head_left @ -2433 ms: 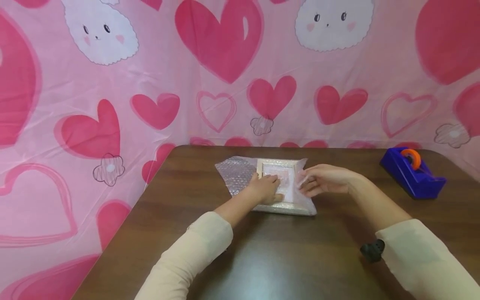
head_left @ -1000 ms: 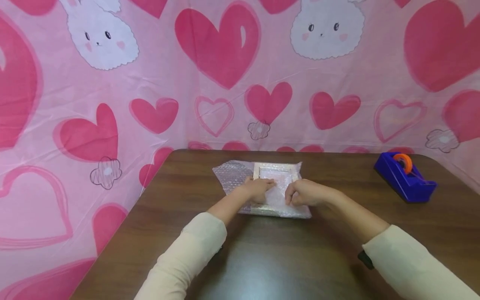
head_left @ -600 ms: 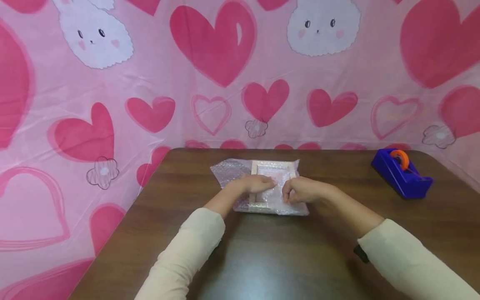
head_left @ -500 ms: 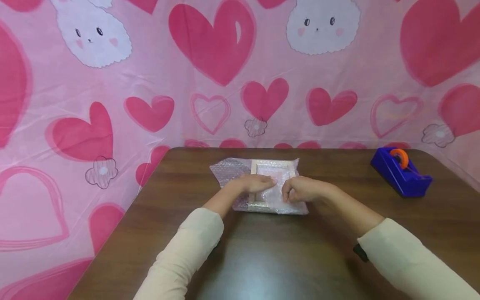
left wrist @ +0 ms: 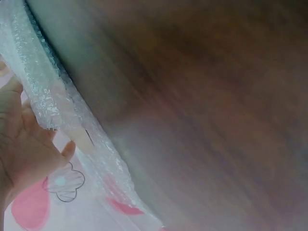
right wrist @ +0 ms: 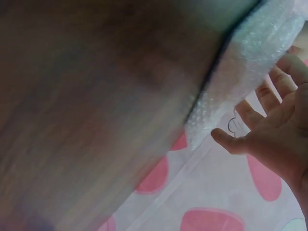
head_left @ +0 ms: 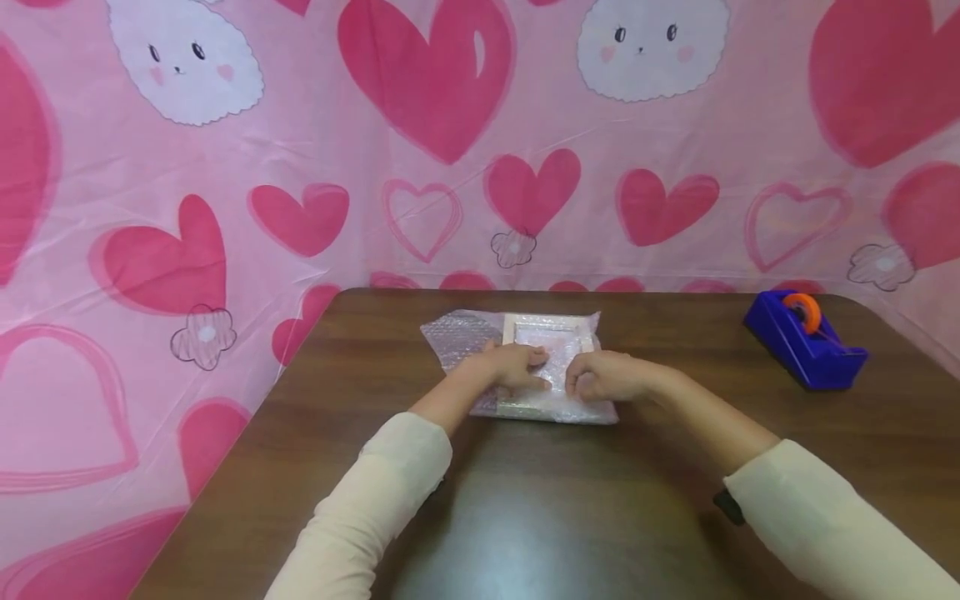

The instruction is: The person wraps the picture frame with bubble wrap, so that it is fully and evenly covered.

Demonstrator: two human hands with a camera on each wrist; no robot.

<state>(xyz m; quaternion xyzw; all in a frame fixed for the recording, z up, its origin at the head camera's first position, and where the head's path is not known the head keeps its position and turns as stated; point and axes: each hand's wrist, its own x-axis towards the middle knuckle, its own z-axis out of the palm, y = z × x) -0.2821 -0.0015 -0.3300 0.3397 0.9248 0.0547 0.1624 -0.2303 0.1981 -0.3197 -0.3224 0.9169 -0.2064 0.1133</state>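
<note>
A light-coloured picture frame (head_left: 525, 407) lies flat on the table, partly covered by bubble wrap (head_left: 465, 333). A loose flap of the wrap spreads out beyond the frame's left side. My left hand (head_left: 513, 367) rests on the frame's left part, its fingers spread toward the middle. On the right part, my right hand (head_left: 607, 375) touches the wrap folded over the frame, fingertips pointing down. Both wrist views show the palm side, with the left hand (left wrist: 29, 144) and the right hand (right wrist: 274, 130) against the wrap's edge and their fingers apart. Some fingertips are hidden by the wrap.
A blue tape dispenser (head_left: 810, 346) with an orange roll (head_left: 802, 312) stands at the right back of the brown wooden table (head_left: 510, 508). Behind the table hangs a pink cloth (head_left: 442, 225) printed with hearts and rabbit faces.
The right hand, which held the wrap's right edge, has come left and down, laying the wrap over the frame. The left hand's fingers have shifted on the frame, spreading again just now.
</note>
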